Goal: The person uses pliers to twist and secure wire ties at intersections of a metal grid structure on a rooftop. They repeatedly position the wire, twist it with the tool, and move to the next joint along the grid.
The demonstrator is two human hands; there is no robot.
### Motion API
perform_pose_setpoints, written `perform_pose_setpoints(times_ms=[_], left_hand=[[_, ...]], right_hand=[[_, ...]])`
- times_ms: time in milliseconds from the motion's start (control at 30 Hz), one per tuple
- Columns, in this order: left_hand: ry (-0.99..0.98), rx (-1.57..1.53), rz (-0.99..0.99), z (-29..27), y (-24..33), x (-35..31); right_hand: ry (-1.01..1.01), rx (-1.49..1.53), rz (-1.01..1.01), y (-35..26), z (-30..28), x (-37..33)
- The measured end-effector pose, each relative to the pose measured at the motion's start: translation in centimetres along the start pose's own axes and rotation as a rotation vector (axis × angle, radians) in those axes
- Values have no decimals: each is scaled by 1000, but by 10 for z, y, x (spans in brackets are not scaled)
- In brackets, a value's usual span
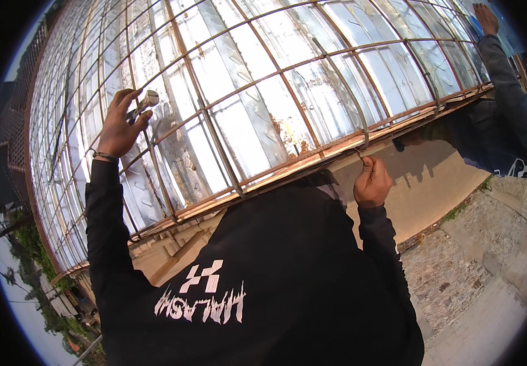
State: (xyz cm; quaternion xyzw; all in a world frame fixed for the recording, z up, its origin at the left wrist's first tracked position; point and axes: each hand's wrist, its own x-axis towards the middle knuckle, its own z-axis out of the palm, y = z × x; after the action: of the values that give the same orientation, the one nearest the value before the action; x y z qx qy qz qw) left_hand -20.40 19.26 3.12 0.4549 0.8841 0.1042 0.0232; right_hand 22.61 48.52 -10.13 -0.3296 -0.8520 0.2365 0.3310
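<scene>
My left hand [117,127] is raised over a grid of rusty steel bars [205,110]. Its fingers and thumb close around a small metal tool with a rounded, shiny head [150,97]; the grip hides the handle. Lower and to the right, my right hand [373,183] is closed in a pinch at the outer edge of the grid. A short thin wire [360,154] shows between thumb and forefinger, just under a bar's hooked end [365,144]. Shiny corrugated metal sheets [239,143] lie beneath the bars.
A wooden edge board [269,181] runs along the sheets' near side. At the right, another person's dark-sleeved arm [513,91] reaches up to the grid. Below are a tan wall [419,207] and rough stony ground [458,274]. Greenery and overhead cables show at the far left.
</scene>
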Motion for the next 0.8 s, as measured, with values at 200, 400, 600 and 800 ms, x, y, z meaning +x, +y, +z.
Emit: perform_pose_setpoints(times_ms=[200,400,600,800], left_hand=[[149,137,179,24,-17,-8],[495,-364,192,24,-43,2],[387,-1432,429,-77,121,21],[-789,-1842,317,-11,316,55]], right_hand=[[-134,1036,994,-1,7,4],[-374,1263,1320,4,-14,13],[171,681,521,-59,-49,30],[-739,1522,480,-111,-96,73]])
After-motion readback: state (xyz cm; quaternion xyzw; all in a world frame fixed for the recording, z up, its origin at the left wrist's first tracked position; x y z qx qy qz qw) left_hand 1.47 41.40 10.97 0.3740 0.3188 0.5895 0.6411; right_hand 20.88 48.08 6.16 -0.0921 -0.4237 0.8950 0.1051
